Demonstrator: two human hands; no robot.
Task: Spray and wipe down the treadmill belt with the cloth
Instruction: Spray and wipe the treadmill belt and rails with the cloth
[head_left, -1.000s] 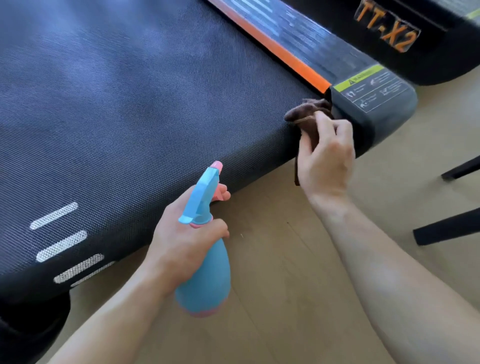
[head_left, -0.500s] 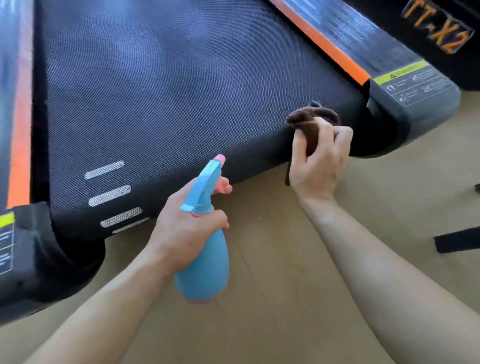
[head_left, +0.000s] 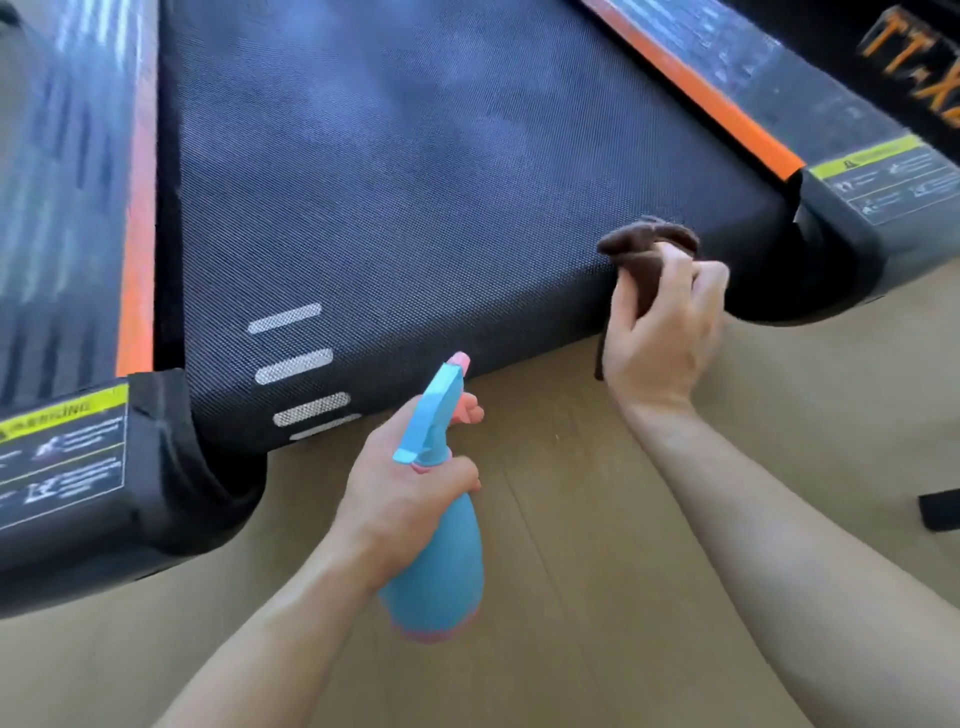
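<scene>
At the belt's (head_left: 415, 208) rear edge, the right hand (head_left: 662, 332) clutched the bunched brown cloth (head_left: 647, 249); left of it, the left hand (head_left: 410, 499) gripped the blue spray bottle (head_left: 439, 566) over the floor (head_left: 597, 519).

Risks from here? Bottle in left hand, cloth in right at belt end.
1. The spray bottle in the left hand has its nozzle right at the rear edge of the treadmill belt; a low squirt may wet the floor instead.
2. The right hand holds the cloth bunched, tail hanging off the belt end, so each pass likely cleans only a narrow strip.
</scene>
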